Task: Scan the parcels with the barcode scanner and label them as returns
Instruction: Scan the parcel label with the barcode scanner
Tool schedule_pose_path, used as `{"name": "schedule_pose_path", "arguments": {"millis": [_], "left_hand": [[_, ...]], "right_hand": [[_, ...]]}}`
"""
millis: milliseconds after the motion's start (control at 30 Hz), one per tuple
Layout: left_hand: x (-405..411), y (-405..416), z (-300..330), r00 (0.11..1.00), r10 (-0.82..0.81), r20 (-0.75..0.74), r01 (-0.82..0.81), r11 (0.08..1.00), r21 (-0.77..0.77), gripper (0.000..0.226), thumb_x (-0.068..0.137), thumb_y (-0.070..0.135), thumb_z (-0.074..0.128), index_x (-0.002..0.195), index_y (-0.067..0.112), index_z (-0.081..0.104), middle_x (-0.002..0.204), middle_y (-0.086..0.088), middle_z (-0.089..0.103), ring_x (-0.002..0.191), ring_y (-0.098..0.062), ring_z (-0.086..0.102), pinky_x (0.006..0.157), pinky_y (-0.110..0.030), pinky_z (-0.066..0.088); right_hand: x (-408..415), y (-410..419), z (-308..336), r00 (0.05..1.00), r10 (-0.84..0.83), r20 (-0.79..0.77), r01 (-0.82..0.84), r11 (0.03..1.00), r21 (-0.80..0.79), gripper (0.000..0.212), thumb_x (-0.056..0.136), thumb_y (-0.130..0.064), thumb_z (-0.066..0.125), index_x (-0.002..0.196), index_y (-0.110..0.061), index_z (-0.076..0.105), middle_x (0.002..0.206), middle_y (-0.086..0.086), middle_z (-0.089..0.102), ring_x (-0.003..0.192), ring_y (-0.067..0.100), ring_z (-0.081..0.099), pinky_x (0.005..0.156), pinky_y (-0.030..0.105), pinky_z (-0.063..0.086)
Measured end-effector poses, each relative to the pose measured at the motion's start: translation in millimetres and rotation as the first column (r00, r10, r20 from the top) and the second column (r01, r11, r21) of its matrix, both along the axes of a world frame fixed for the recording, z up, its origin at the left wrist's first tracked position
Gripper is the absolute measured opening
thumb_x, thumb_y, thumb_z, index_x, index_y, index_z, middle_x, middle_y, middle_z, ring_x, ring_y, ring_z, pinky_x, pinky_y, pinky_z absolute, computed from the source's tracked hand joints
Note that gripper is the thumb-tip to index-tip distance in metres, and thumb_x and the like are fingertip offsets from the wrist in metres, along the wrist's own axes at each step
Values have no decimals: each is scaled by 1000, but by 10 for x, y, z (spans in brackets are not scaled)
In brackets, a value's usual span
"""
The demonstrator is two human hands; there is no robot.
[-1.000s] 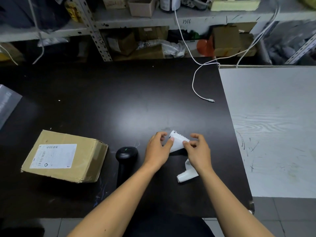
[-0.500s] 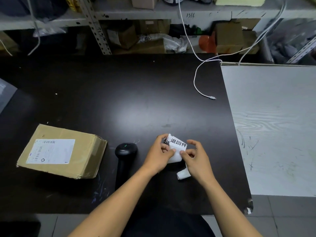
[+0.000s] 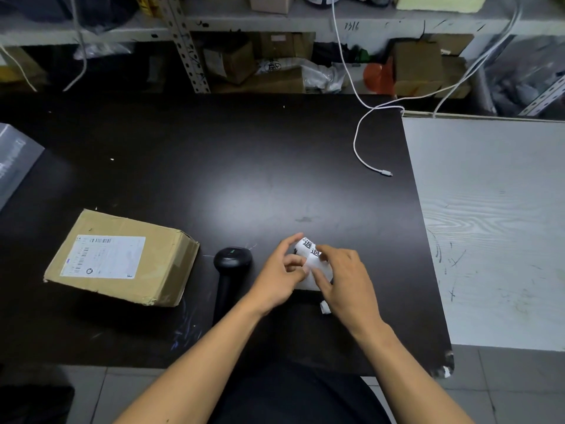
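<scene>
A white strip of return labels (image 3: 312, 255) with black printed characters is held between both hands just above the black table (image 3: 214, 166). My left hand (image 3: 279, 270) pinches its left side and my right hand (image 3: 345, 280) pinches its right side; most of the strip is hidden by my fingers. A black barcode scanner (image 3: 229, 270) lies on the table just left of my left hand. Further left sits a brown cardboard parcel (image 3: 165, 264) with a white shipping label (image 3: 104, 255) on top.
A white charging cable (image 3: 363, 154) runs from the shelf onto the table's far right. A light wood-grain table (image 3: 495, 228) adjoins on the right. A grey plastic bag (image 3: 15, 166) lies at the left edge. Shelves with boxes stand behind.
My hands have drawn closer together and turned the label strip, so its printed characters now face up. The parcel and scanner have not moved.
</scene>
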State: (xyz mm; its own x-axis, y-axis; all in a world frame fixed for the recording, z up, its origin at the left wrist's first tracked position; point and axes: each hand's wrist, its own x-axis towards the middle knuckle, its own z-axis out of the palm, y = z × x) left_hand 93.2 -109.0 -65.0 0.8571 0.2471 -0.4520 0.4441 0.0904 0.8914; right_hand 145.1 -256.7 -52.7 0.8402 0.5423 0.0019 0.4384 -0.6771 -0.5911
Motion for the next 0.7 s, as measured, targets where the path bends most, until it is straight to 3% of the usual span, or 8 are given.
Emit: {"name": "schedule_pose_path", "arguments": {"millis": [100, 200, 300, 433, 567, 700], "left_hand": [[-15, -1, 35, 998, -48, 27, 46, 997, 69, 69, 90, -9, 60, 140, 34, 40, 94, 0, 68, 83, -7, 59, 84, -13, 46], [-40, -16, 27, 994, -105, 43, 97, 981, 165, 69, 92, -4, 60, 143, 36, 39, 98, 3, 69, 84, -4, 59, 86, -14, 44], [-63, -34, 56, 985, -169, 47, 153, 959, 239, 71, 94, 2, 59, 137, 53, 34, 97, 12, 69, 81, 1, 57, 82, -11, 40], [-86, -45, 183, 970, -240, 45, 211, 917, 337, 70, 96, 4, 58, 147, 43, 29, 92, 19, 67, 67, 10, 52, 75, -6, 37], [-125, -34, 206, 943, -332, 35, 282, 848, 448, 76, 96, 7, 55, 143, 56, 21, 98, 20, 67, 60, -2, 47, 71, -10, 40], [-147, -32, 173, 937, -350, 21, 303, 839, 452, 80, 97, 9, 55, 144, 59, 14, 100, 21, 68, 83, -6, 58, 81, -12, 42]], "right_hand": [[11, 0, 33, 998, 16, -60, -18, 999, -33, 46, 89, -29, 70, 132, -21, 56, 114, -6, 64, 110, 17, 51, 83, 29, 41], [29, -2, 54, 989, 6, -150, -9, 1000, -15, 49, 90, -33, 68, 135, -24, 52, 112, -9, 60, 108, 9, 47, 78, 20, 35], [81, 11, 75, 975, 8, -221, -12, 1000, -17, 48, 91, -35, 66, 135, -27, 49, 100, -12, 55, 100, 8, 48, 74, 22, 36], [159, -1, 115, 966, 104, -235, -118, 992, -48, 45, 92, -33, 66, 133, -28, 49, 92, -15, 58, 91, 9, 50, 74, 27, 40], [191, -41, 125, 931, 101, -350, -108, 994, 0, 50, 90, -28, 70, 135, -32, 49, 88, -14, 64, 81, 8, 57, 72, 20, 43], [185, -90, 125, 890, 59, -452, -36, 998, 59, 45, 89, -28, 71, 130, -34, 53, 88, -13, 67, 86, 1, 60, 72, 9, 42]]}}
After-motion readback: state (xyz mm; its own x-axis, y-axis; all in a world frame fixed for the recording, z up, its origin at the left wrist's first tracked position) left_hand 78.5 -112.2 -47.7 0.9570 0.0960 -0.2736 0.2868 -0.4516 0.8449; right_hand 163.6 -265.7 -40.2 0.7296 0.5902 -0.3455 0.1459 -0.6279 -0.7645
